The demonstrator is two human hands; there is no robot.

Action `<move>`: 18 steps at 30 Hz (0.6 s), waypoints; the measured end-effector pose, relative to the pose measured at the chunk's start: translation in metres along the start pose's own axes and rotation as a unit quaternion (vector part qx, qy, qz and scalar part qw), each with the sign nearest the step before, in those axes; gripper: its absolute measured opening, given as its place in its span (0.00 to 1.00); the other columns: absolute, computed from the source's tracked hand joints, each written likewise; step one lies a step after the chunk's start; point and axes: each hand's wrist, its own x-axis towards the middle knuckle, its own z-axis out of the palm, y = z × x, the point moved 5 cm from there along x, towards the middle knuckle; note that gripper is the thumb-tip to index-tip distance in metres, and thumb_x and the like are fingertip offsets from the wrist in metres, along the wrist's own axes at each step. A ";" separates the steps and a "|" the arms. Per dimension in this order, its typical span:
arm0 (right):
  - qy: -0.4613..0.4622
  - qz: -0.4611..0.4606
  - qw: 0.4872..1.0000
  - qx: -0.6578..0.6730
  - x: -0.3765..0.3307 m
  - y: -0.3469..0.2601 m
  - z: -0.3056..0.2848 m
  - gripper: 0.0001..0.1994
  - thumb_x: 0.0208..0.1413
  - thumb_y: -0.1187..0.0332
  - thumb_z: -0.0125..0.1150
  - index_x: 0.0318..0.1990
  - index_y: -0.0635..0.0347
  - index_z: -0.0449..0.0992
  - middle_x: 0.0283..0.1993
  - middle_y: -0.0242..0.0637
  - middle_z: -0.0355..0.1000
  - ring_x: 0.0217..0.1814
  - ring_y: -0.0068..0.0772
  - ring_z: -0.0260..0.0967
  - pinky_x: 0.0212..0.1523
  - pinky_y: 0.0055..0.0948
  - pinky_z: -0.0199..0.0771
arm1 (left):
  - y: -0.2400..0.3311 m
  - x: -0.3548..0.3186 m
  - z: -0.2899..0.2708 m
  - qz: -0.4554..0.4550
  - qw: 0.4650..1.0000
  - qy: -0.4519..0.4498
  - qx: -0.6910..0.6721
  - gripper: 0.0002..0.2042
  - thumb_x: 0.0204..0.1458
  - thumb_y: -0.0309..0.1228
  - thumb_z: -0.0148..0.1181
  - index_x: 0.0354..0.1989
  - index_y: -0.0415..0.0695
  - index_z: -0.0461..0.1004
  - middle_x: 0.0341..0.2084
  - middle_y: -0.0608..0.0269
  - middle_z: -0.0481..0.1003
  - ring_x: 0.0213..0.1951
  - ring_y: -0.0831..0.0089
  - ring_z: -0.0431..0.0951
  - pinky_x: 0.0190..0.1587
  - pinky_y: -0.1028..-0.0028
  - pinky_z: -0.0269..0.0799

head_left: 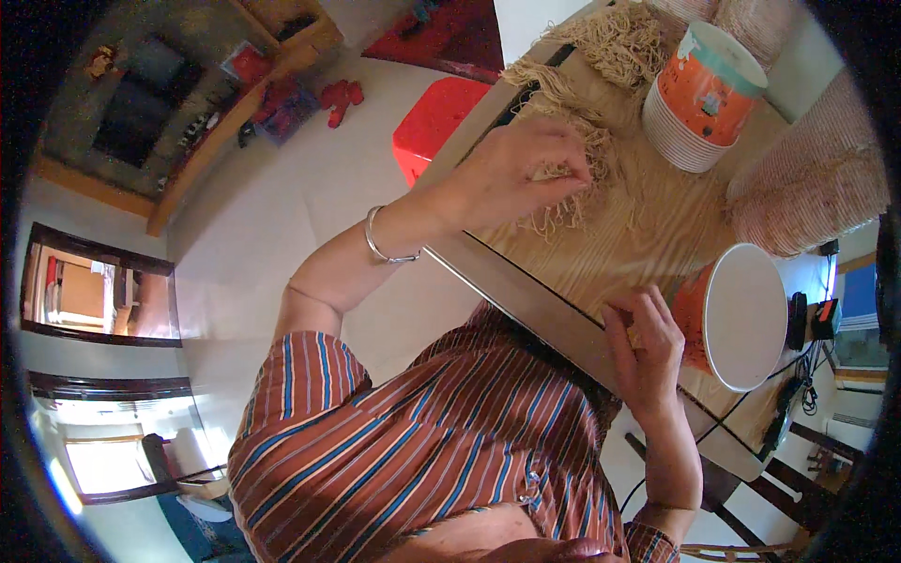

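Observation:
My left hand (530, 169), with a silver bangle on its wrist, is closed over the near end of a heap of beige yarn strands (587, 122) on the wooden table (563, 246). Bits of the yarn show between its fingers, and loose ends hang below it. My right hand (648, 342) is by the table's near edge with fingers bent together. Something small and pale shows at its fingertips, too little to name. Right beside that hand, an orange paper tub (746, 317) lies tipped, its white mouth turned toward me.
A stack of orange paper tubs (704, 94) stands at the back, beside more tangled yarn (619, 42). Large wound twine spools (812, 192) are at the right. Black cables (805, 385) lie at the right edge. A red stool (436, 122) is beyond the table's left side.

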 end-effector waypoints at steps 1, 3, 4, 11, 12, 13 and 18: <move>0.002 -0.004 1.000 0.000 0.006 -0.001 0.002 0.05 0.50 0.79 0.60 0.36 0.65 0.73 0.31 0.44 0.67 0.31 0.45 0.69 0.30 0.33 0.70 | 0.004 0.006 -0.004 0.003 1.000 0.001 0.004 0.05 0.48 0.28 0.63 0.32 0.43 0.76 0.33 0.60 0.74 0.40 0.63 0.75 0.44 0.69 0.70; 0.061 -0.009 0.996 0.058 0.019 -0.002 -0.001 0.05 0.51 0.80 0.59 0.36 0.64 0.72 0.31 0.40 0.67 0.31 0.36 0.68 0.31 0.30 0.69 | 0.012 0.019 -0.005 0.000 0.999 -0.032 0.012 0.05 0.48 0.26 0.65 0.33 0.45 0.77 0.34 0.63 0.76 0.43 0.66 0.75 0.47 0.68 0.71; 0.064 -0.015 0.996 0.054 0.023 -0.004 -0.001 0.05 0.51 0.80 0.59 0.36 0.64 0.72 0.31 0.40 0.67 0.31 0.36 0.68 0.31 0.30 0.69 | 0.018 0.023 -0.008 0.006 0.999 -0.029 0.014 0.05 0.48 0.26 0.65 0.33 0.45 0.77 0.34 0.63 0.76 0.43 0.66 0.75 0.47 0.68 0.71; 0.169 0.041 0.963 0.206 0.057 -0.012 -0.023 0.13 0.49 0.82 0.61 0.42 0.61 0.71 0.39 0.31 0.64 0.31 0.19 0.64 0.32 0.19 0.66 | 0.067 0.057 -0.013 0.078 0.996 -0.037 0.036 0.05 0.47 0.28 0.65 0.31 0.44 0.77 0.32 0.63 0.76 0.40 0.65 0.76 0.44 0.68 0.71; 0.172 0.040 0.963 0.204 0.060 -0.014 -0.027 0.13 0.49 0.82 0.61 0.42 0.61 0.71 0.39 0.31 0.64 0.31 0.19 0.64 0.32 0.19 0.66 | 0.072 0.062 -0.012 0.077 0.996 -0.045 0.018 0.05 0.46 0.27 0.65 0.31 0.44 0.77 0.32 0.63 0.75 0.40 0.65 0.76 0.44 0.68 0.71; 0.172 0.034 0.961 0.215 0.064 -0.017 -0.029 0.13 0.49 0.82 0.61 0.42 0.61 0.71 0.39 0.31 0.64 0.32 0.19 0.64 0.32 0.20 0.67 | 0.075 0.065 -0.012 0.078 0.996 -0.041 0.020 0.05 0.46 0.27 0.65 0.31 0.44 0.77 0.32 0.63 0.75 0.40 0.65 0.76 0.44 0.68 0.71; 0.168 0.033 0.949 0.266 0.068 -0.037 -0.047 0.10 0.52 0.81 0.58 0.43 0.62 0.72 0.38 0.27 0.64 0.32 0.15 0.63 0.31 0.17 0.65 | 0.092 0.078 -0.011 0.175 0.984 -0.025 -0.002 0.05 0.45 0.28 0.64 0.31 0.43 0.77 0.32 0.62 0.75 0.40 0.65 0.76 0.43 0.68 0.71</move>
